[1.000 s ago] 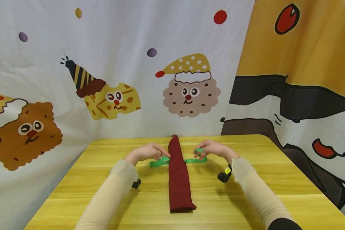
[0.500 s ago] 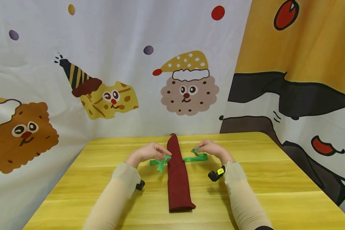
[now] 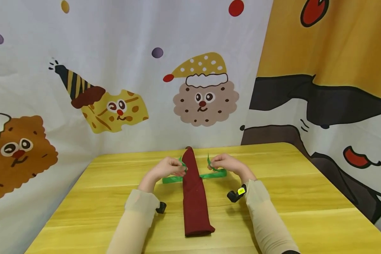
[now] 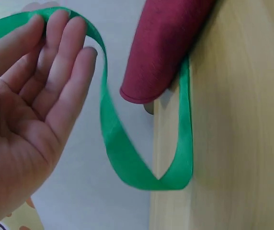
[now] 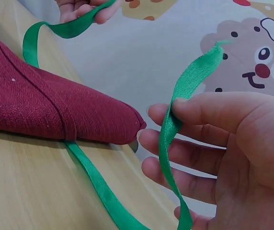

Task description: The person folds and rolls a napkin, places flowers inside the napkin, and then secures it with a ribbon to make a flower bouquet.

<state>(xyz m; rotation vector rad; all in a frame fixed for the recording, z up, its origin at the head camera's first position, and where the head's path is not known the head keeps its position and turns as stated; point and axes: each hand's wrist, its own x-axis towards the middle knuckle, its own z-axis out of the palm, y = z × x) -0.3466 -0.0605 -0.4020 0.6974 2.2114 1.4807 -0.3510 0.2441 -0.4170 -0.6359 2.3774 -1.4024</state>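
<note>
A dark red cloth roll point(image 3: 197, 204) lies lengthwise on the table, narrow at its far end. A green ribbon point(image 3: 212, 174) passes beneath it and comes out on both sides. My left hand point(image 3: 169, 167) pinches one end of the ribbon between thumb and fingertips, just left of the roll. In the left wrist view, the ribbon point(image 4: 122, 163) hangs in a loop from those fingertips down to the wood. On the other side, my right hand point(image 3: 227, 163) pinches the opposite end between thumb and index finger, its tip sticking up in the right wrist view.
The yellow wooden table point(image 3: 114, 204) reaches back to a white curtain point(image 3: 130, 63) printed with cartoon biscuits and cheese. Small black cameras are strapped at both wrists, the right one point(image 3: 236, 194) with a yellow tag.
My left hand has taken the ribbon's left end up from beside the roll. My right hand has kept its end, which now points upward. The head view has shifted slightly.
</note>
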